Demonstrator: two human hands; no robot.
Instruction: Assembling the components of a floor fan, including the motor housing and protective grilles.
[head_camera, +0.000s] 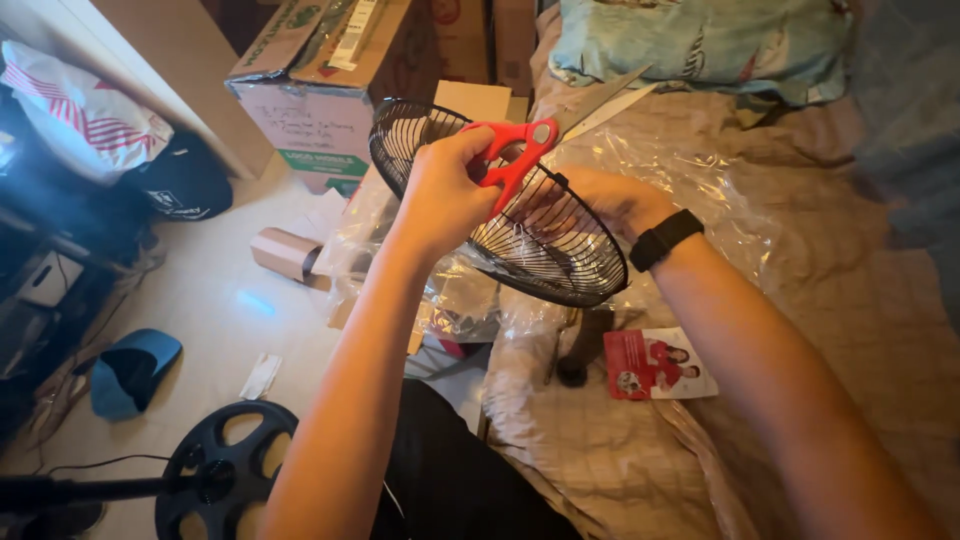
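Left hand (445, 190) is closed through the loops of red-handled scissors with metal blades (530, 140), blades parted and pointing up-right, held in front of the round black wire fan grille (500, 205). Right hand (615, 200), black wristband, grips the grille's far rim, fingers curled behind the wires. Grille hangs tilted above crumpled clear plastic wrap (690, 175) on the quilted beige bedcover (850, 290).

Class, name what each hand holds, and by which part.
Left hand: the scissors by their red handles. Right hand: the black wire fan guard, gripped at its rim.
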